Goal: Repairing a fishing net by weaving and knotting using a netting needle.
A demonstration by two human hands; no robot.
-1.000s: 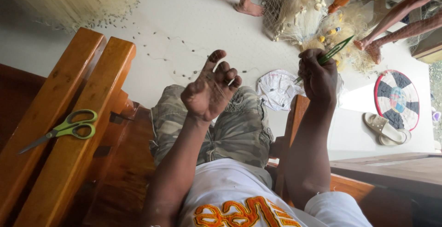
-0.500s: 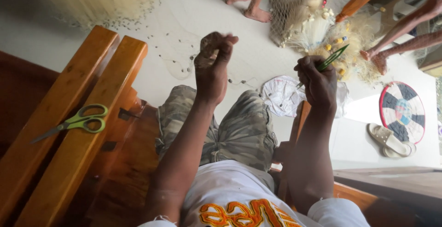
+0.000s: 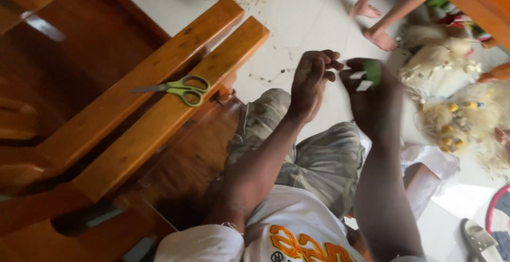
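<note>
My left hand [image 3: 313,79] is raised over my lap with its fingers curled and pinched together, close to my right hand. My right hand [image 3: 369,95] is closed around a small green tool [image 3: 373,71] with white bits beside it; it is blurred. The two hands nearly touch above my grey shorts [image 3: 319,156]. Whether a thin line runs between them cannot be made out.
Green-handled scissors [image 3: 178,88] lie on the wooden armrest [image 3: 159,76] at my left. A heap of pale netting with yellow floats [image 3: 457,102] sits on the white floor at right. Another person's bare feet [image 3: 374,26] stand beyond. A sandal [image 3: 478,238] lies lower right.
My hands have come together; the right hand moved left toward the left hand. The view has shifted, so the armrest and scissors sit more central.
</note>
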